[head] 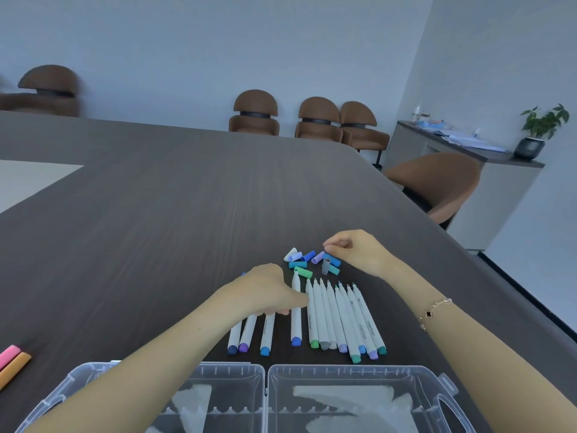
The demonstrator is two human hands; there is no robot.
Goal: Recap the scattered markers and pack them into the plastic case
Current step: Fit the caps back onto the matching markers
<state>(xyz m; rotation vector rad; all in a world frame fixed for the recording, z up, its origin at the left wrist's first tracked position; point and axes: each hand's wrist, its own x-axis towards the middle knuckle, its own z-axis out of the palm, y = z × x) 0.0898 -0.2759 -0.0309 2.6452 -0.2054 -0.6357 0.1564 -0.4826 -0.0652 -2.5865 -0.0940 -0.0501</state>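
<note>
**Pens in a Row, Caps in a Pile**

Left hand [265, 292] down flat-ish over the pens, back of the hand up, fingers bent and touching the pens below. Cannot tell if the fingers really hold one pen or just press on them. Three pens [249, 334] poking out from under this hand, with dark blue, purple and blue ends. One more pen [296, 310] just beside the thumb, white with a blue end, lying apart from the rest.

Right hand [352, 250] up past the pens, at the far side of the cap pile. Fingers curled in with the tips pinched close together. Too small to tell if a cap sits between the tips. Gold bracelet [435, 310] on this arm.

Pile of loose caps [310, 260] between the two hands, right under the right fingertips. Blue, light blue, purple, teal, green and grey ones, all mixed up and touching.

Row of open pens [340, 317] between the two arms, side by side and touching, tips pointing at the caps, coloured ends pointing back at the body.

Clear plastic case [343, 375] nearest the body, under both arms, lying wide open in two halves. No pens seen inside.

Pink and orange pens [12, 359] far out past the left arm, near the edge of the view.

All of it on a dark wood surface [156, 198]. Brown chairs [318, 118] far beyond the hands, by the wall.
</note>
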